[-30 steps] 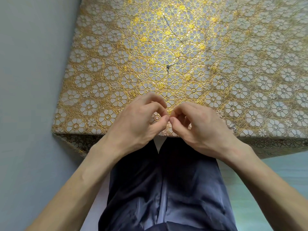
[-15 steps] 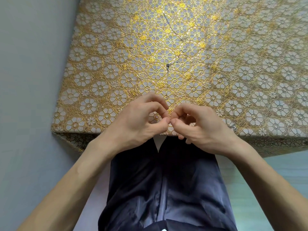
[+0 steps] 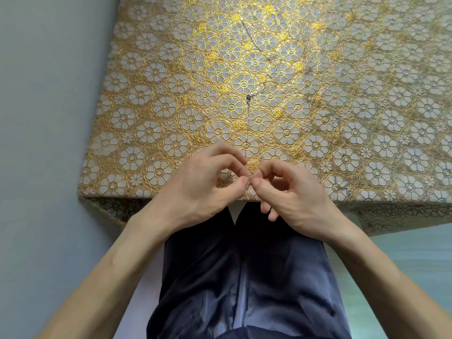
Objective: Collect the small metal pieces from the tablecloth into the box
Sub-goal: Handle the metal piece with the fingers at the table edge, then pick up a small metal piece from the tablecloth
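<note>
- Our left hand (image 3: 203, 184) and right hand (image 3: 293, 192) meet at the near edge of the surface. The thumb and forefinger of each hand are curled in, and together they pinch one tiny metal piece (image 3: 249, 184). The other fingers are loosely bent.
- That piece sits just above the tablecloth (image 3: 146, 106), right at its front edge, and is not yet in any container.
- The box is nowhere in view, so we cannot tell how many pieces it holds.
- Work remains. A dark piece (image 3: 249, 97) lies mid-cloth, well apart from our hands, and a faint thin strand (image 3: 253, 45) runs away beyond it. Greyish bits (image 3: 333, 117) lie off to the right, and another bit (image 3: 347, 190) lies near the front edge.
- We judge the collecting unfinished: this piece needs dropping off, then the scattered ones.
</note>
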A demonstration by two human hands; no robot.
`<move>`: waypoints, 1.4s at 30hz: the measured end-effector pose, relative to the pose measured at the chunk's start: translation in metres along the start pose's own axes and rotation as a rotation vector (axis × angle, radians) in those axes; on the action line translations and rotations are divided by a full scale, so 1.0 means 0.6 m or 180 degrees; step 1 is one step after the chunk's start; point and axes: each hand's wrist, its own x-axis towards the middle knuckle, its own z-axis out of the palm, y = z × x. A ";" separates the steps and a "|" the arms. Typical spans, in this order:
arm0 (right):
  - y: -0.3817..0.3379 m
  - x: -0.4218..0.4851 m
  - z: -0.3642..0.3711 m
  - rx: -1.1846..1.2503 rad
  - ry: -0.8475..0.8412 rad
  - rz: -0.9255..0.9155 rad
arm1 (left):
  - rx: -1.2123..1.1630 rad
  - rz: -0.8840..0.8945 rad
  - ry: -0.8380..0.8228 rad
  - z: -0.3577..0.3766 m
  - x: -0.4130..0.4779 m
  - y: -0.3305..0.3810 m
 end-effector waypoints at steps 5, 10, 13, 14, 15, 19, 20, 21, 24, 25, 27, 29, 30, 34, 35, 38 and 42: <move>0.009 0.002 0.001 -0.0494 0.0316 -0.0418 | -0.0133 -0.0176 0.0142 0.008 -0.012 0.005; 0.008 0.002 -0.001 -0.1037 0.0506 -0.0900 | -0.0261 -0.0221 0.0202 0.011 -0.015 0.002; 0.005 0.006 -0.007 -0.1282 0.0469 -0.1128 | -0.0285 -0.0249 0.0257 0.010 -0.014 0.006; 0.003 0.009 -0.008 -0.1442 0.0461 -0.1229 | -0.0299 -0.0253 0.0285 0.009 -0.013 0.008; 0.002 0.011 -0.009 -0.1620 0.0467 -0.1324 | -0.0300 -0.0244 0.0314 0.008 -0.011 0.009; -0.009 0.015 -0.011 -0.2092 0.0582 -0.1514 | -0.0113 -0.0181 0.0486 0.004 -0.006 0.012; -0.011 0.015 -0.011 -0.2177 0.0607 -0.1551 | -0.0108 -0.0194 0.0535 0.004 -0.005 0.013; -0.013 0.014 -0.012 -0.2245 0.0618 -0.1579 | -0.0119 -0.0208 0.0573 0.004 -0.005 0.015; -0.017 0.014 -0.015 -0.2414 0.0612 -0.1656 | -0.0078 -0.0224 0.0557 0.002 -0.004 0.016; -0.018 0.014 -0.015 -0.2485 0.0611 -0.1673 | -0.0044 -0.0229 0.0530 0.001 -0.002 0.017; -0.020 0.013 -0.016 -0.2613 0.0631 -0.1713 | -0.0006 -0.0283 0.0472 -0.003 0.000 0.018; -0.023 0.012 -0.017 -0.2683 0.0636 -0.1720 | 0.0040 -0.0338 0.0426 -0.005 0.002 0.020; -0.024 0.012 -0.018 -0.2708 0.0626 -0.1724 | 0.0072 -0.0359 0.0399 -0.006 0.003 0.021; -0.025 0.014 -0.020 -0.2764 0.0492 -0.1676 | 0.0317 -0.0287 0.0310 -0.011 0.007 0.028; -0.024 0.016 -0.022 -0.2717 0.0399 -0.1611 | 0.0406 -0.0230 0.0292 -0.012 0.009 0.028; -0.024 0.018 -0.029 -0.2117 0.0072 -0.1142 | 0.0560 -0.0094 0.0348 -0.013 0.013 0.027; -0.028 0.015 -0.037 -0.1180 -0.0190 -0.0720 | 0.0518 -0.0108 0.0559 -0.016 0.011 0.010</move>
